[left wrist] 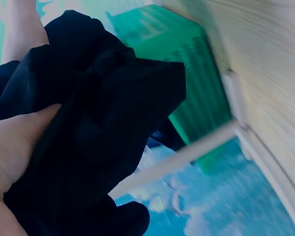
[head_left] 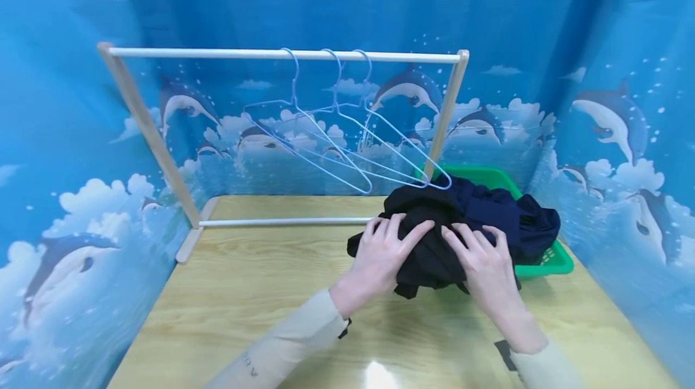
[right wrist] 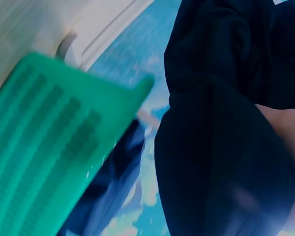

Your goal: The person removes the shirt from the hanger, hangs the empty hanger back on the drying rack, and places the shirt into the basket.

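Observation:
Both hands hold a bunched black garment point(head_left: 429, 262) in front of a green basket point(head_left: 561, 263). My left hand point(head_left: 376, 259) grips its left part, fingers over the top and thumb toward the middle. On the other side my right hand point(head_left: 485, 265) grips the cloth with bent fingers. Dark folds hang below both hands, and in the left wrist view the black cloth point(left wrist: 98, 123) hides most of the left fingers. The right wrist view has the cloth point(right wrist: 206, 147) raised beside the basket point(right wrist: 64, 142). Navy clothing point(head_left: 491, 214) lies heaped in the basket behind.
A rack with a white top bar point(head_left: 217, 53) and wooden posts stands at the back of the table point(head_left: 244, 298). Three light blue wire hangers point(head_left: 294, 84) hang from the bar, their right ends near the clothes. A low white bar point(head_left: 282, 221) joins the posts. Dolphin-print curtains surround the table.

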A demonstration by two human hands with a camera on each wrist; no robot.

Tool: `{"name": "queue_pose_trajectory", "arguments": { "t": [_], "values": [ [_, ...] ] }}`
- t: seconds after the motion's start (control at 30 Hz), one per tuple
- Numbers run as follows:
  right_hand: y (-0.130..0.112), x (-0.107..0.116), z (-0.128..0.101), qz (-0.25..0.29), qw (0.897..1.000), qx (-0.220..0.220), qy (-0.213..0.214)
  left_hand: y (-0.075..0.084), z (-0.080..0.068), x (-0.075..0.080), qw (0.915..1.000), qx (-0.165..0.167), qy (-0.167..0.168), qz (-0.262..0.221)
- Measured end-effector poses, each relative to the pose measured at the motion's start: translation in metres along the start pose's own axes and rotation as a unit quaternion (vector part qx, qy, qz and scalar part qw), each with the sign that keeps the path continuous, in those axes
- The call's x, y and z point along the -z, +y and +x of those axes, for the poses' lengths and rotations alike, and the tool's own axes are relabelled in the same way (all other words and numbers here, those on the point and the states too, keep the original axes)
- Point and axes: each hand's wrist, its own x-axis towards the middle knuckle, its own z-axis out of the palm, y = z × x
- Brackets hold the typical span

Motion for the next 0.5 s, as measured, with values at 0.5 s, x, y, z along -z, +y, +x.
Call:
{"name": "queue_pose_trajectory", "arguments": {
  "t": [0.5],
  "values": [
    [0.086,0.033,-0.022,-0.040,0.994,-0.069,0.069,0.060,0.092,-0.025,0.9977,-0.036,0.058,-0.004]
  ]
}}
